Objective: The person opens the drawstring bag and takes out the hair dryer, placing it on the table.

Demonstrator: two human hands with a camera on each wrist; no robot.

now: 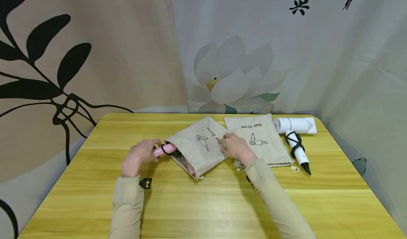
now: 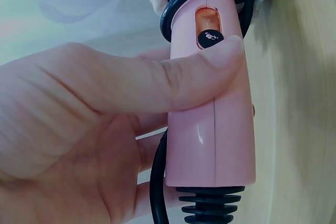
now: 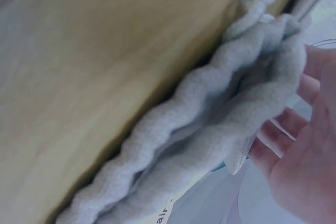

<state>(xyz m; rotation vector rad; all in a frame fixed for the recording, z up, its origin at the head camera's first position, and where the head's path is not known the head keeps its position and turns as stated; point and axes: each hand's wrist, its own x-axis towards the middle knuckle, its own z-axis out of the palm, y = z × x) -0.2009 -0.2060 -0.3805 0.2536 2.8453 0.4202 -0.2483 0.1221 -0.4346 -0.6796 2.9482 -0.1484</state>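
My left hand (image 1: 141,155) grips the handle of a pink hair dryer (image 1: 164,150), its thumb beside the slide switch in the left wrist view. Black cord is wrapped round the handle (image 2: 210,129). The rest of the dryer lies inside a beige drawstring bag (image 1: 200,143), whose mouth faces left; some pink shows at the opening. At the bag's right end, my right hand (image 1: 236,148) holds the cloth edge. Close up in the right wrist view, a gathered bag mouth (image 3: 210,108) partly hides the fingers of that hand.
A second beige bag (image 1: 265,143) printed "Hair Dryer" lies flat to the right. Beyond it is a white hair dryer (image 1: 295,125), its handle (image 1: 299,154) wrapped in black cord. The wooden table (image 1: 190,210) ends at a printed curtain (image 1: 143,55).
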